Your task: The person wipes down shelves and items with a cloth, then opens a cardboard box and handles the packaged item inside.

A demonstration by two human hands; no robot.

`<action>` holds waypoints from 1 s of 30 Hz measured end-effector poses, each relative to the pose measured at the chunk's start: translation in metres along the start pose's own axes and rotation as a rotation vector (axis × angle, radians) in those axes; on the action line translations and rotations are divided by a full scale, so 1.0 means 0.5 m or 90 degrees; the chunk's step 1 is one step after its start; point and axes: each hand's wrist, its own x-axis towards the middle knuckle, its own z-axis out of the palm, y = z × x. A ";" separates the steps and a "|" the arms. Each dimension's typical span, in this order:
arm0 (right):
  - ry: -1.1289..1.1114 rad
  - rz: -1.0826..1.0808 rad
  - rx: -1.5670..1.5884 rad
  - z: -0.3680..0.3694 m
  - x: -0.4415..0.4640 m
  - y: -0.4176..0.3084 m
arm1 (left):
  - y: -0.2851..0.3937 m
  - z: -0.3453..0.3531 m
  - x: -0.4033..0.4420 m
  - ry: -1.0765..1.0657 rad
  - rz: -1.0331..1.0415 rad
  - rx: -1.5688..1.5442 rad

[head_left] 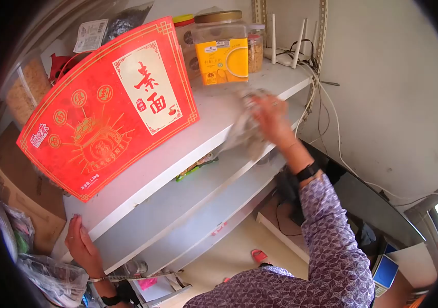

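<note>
My right hand (pixel 270 118), blurred by motion, is closed on a greyish cloth (pixel 247 131) at the front edge of the white top shelf (pixel 211 110). The cloth hangs down over that edge. At the lower left, my left hand (pixel 83 246) rests with its fingers against the shelf's near end and holds nothing. Between the hands a large red box (pixel 108 110) with gold and white print stands on the shelf. Just behind the cloth is a clear jar with a yellow label (pixel 223 61).
A white router (pixel 284 56) with antennas and loose cables (pixel 332 102) sits at the shelf's far end. Lower shelves (pixel 178 195) lie beneath. A dark screen (pixel 363 195) is at the right. Plastic bags (pixel 54 280) and a cardboard box (pixel 29 190) are at the left.
</note>
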 end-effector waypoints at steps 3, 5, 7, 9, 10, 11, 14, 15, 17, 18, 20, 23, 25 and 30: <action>-0.004 0.098 -0.072 -0.001 -0.004 0.162 | 0.004 -0.001 0.000 0.000 -0.014 0.012; 0.033 0.343 0.120 -0.026 0.002 0.184 | 0.017 -0.012 0.003 0.005 -0.035 -0.013; 0.040 0.421 0.354 -0.087 0.013 0.103 | 0.033 -0.003 -0.006 0.079 -0.096 -0.125; 0.060 0.446 0.590 -0.142 0.018 -0.011 | 0.118 -0.010 -0.028 0.086 -0.012 -0.174; 0.078 0.437 0.708 -0.146 0.012 -0.080 | 0.177 -0.009 -0.031 0.087 0.039 -0.202; 0.016 0.377 0.758 -0.148 0.000 -0.132 | 0.238 -0.003 -0.033 -0.036 0.029 -0.321; -0.031 0.022 0.724 -0.124 -0.029 -0.280 | 0.451 0.037 -0.024 -0.178 -0.087 -0.680; -0.132 -0.048 0.831 -0.145 -0.019 -0.317 | 0.480 0.061 -0.032 -0.162 -0.178 -0.822; -0.284 -0.209 0.817 -0.161 0.016 -0.292 | 0.505 0.099 -0.053 -0.126 -0.365 -1.095; -0.359 -0.288 0.805 -0.162 0.035 -0.271 | 0.493 0.089 -0.056 -0.139 -0.376 -1.046; -0.164 -0.048 0.716 -0.145 0.072 -0.155 | 0.447 0.053 -0.057 -0.149 -0.403 -0.952; 0.147 0.255 0.593 -0.063 0.158 0.071 | 0.333 -0.002 -0.074 0.140 -0.352 -0.766; 0.002 0.305 0.415 -0.052 0.217 0.168 | 0.265 -0.058 -0.064 0.275 -0.335 -0.455; -0.080 0.184 0.258 0.079 0.298 0.327 | 0.131 -0.026 0.009 0.094 -0.220 -0.016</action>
